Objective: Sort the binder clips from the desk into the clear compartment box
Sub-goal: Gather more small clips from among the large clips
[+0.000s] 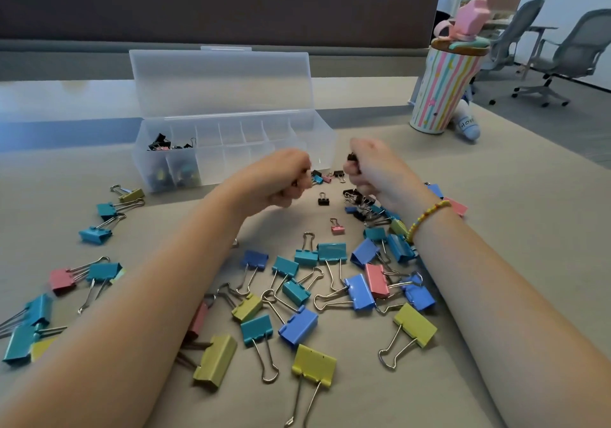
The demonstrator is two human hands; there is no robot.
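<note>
Both hands are curled up above the surface. The right hand [370, 166] pinches small black clips [351, 158]; what the left hand [284, 176] holds, I cannot tell. Next they should go in the clear box [310, 136] just behind

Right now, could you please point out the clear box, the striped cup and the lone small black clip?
clear box [231, 166]: head view, bare front wall.
striped cup [439, 90]: head view, middle of its side.
small black clip [323, 200]: head view, its black body, between the hands.
</note>
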